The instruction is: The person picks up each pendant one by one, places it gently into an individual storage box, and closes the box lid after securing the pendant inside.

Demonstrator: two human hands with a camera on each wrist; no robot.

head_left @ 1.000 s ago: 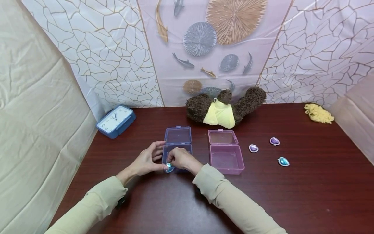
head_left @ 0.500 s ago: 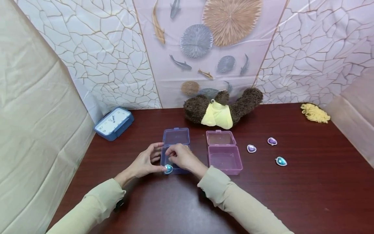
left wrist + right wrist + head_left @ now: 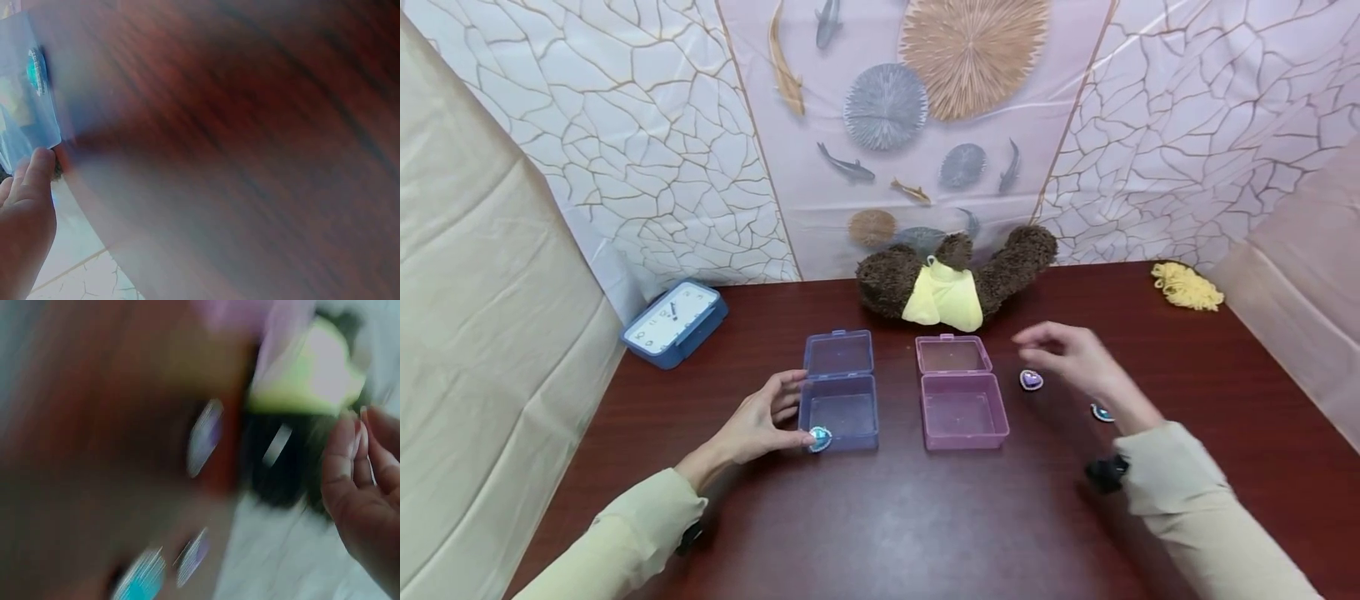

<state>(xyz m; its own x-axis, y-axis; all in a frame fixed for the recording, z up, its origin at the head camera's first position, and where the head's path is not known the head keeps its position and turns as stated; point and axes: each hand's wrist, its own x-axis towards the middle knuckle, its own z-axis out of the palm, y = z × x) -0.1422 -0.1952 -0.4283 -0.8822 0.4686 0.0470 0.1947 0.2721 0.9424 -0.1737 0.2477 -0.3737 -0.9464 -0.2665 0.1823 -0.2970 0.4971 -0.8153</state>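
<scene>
My left hand (image 3: pixel 748 427) grips the left end of an open blue plastic box (image 3: pixel 838 408), thumb at the front corner and fingers along the side. A teal rhinestone gem (image 3: pixel 820 439) with a white beaded edge sits on the box's front wall by the thumb. In the left wrist view the fingers (image 3: pixel 40 165) meet the box edge. My right hand (image 3: pixel 1078 362), blurred, hovers over the gems at right, fingers loosely bent around nothing. Below it lie a purple heart gem (image 3: pixel 1031 380) and a partly covered teal gem (image 3: pixel 1102 412). Another purple gem (image 3: pixel 192 557) appears only in the right wrist view.
An open pink plastic box (image 3: pixel 964 412) stands right of the blue one. Behind are a brown fuzzy plush with yellow cloth (image 3: pixel 943 296), a blue clock-faced box (image 3: pixel 676 325) at left and yellow yarn (image 3: pixel 1187 286) at right.
My right hand has left the blue box and swung right, past the pink box, to above the loose gems. The left hand stays at the blue box. The head view has turned slightly right.
</scene>
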